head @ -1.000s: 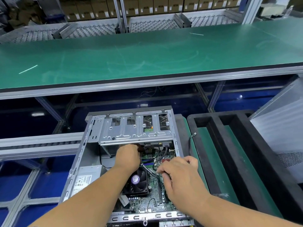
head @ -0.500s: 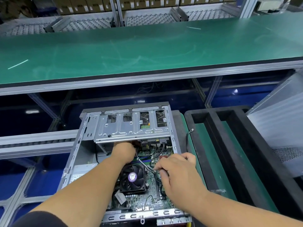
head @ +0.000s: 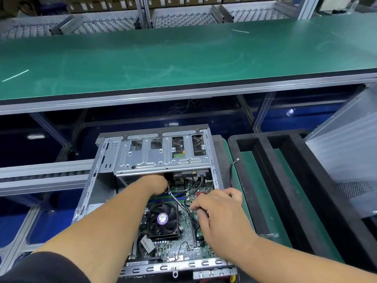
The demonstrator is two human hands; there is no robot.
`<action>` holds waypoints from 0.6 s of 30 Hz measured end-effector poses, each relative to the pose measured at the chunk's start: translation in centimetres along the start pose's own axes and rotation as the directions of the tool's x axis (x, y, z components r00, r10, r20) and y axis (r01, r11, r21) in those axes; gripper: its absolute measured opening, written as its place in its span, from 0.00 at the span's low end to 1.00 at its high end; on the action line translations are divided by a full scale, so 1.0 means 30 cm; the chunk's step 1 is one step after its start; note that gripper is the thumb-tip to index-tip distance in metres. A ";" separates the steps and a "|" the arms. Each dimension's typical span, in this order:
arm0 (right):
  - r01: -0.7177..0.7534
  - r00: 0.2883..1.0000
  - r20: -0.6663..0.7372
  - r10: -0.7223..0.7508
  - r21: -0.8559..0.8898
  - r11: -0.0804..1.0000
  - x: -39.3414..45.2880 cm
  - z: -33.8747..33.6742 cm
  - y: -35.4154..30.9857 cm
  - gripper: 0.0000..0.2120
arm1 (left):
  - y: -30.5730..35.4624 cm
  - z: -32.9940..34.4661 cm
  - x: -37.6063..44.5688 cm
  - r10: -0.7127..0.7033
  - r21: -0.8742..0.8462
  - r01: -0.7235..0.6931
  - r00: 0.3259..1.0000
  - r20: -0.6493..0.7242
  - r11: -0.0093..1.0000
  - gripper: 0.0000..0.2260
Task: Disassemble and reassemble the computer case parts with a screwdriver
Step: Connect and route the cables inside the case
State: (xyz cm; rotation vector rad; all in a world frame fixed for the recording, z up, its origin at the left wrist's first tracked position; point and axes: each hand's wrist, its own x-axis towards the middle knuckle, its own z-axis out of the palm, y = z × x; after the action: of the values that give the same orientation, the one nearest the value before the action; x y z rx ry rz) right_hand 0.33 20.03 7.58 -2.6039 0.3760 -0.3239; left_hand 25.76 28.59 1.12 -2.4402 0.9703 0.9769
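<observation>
An electronics assembly workshop: a long green anti-static conveyor belt [head: 183, 58] in aluminium framing runs beyond the hands, with perforated metal racks [head: 183, 20], rows of brown cardboard cartons [head: 114, 3] and a black foam tray [head: 285, 180].

I see a long green bench [head: 183, 56] on an aluminium frame [head: 263, 108], perforated metal shelves [head: 183, 20] behind it, cardboard boxes [head: 114, 2] above, blue panels [head: 24, 221] below

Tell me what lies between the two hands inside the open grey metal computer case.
In the head view, between the left hand and the right hand lies green motherboard crossed by black cables, with the black square cooling fan just nearer the camera.
</observation>
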 end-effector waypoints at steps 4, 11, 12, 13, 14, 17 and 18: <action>-0.001 1.000 -0.003 0.001 -0.003 1.000 0.000 0.002 0.001 0.10 | -0.009 -0.010 0.012 0.002 -0.073 -0.001 1.000 0.009 0.997 0.10; -0.004 1.000 -0.002 0.004 0.007 1.000 0.001 0.003 0.003 0.10 | -0.033 -0.001 0.020 0.002 -0.075 -0.004 1.000 -0.029 0.997 0.10; -0.003 1.000 -0.004 0.003 0.008 1.000 0.002 0.002 0.003 0.10 | -0.036 -0.002 0.017 0.006 -0.058 -0.007 1.000 -0.023 0.998 0.10; -0.003 1.000 -0.006 0.003 0.010 1.000 0.002 0.002 0.003 0.10 | -0.036 -0.003 0.016 0.009 -0.040 -0.010 1.000 -0.011 0.999 0.11; -0.003 1.000 -0.008 0.003 0.012 1.000 0.002 0.001 0.002 0.10 | -0.035 -0.006 0.011 0.010 -0.027 -0.010 1.000 -0.003 1.000 0.13; -0.003 1.000 -0.016 0.004 0.021 1.000 0.002 0.001 0.000 0.11 | -0.030 -0.009 0.004 -0.007 -0.052 0.007 1.000 -0.005 0.999 0.16; -0.006 1.000 -0.014 0.006 0.020 1.000 0.003 0.001 0.000 0.11 | -0.029 -0.008 0.005 -0.017 -0.079 0.016 1.000 -0.013 0.997 0.15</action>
State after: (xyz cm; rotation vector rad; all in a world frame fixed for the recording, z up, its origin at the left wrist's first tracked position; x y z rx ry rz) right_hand 0.41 20.01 7.55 -2.5821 0.3833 -0.3421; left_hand 26.56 29.01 1.22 -2.5185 0.9316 1.0119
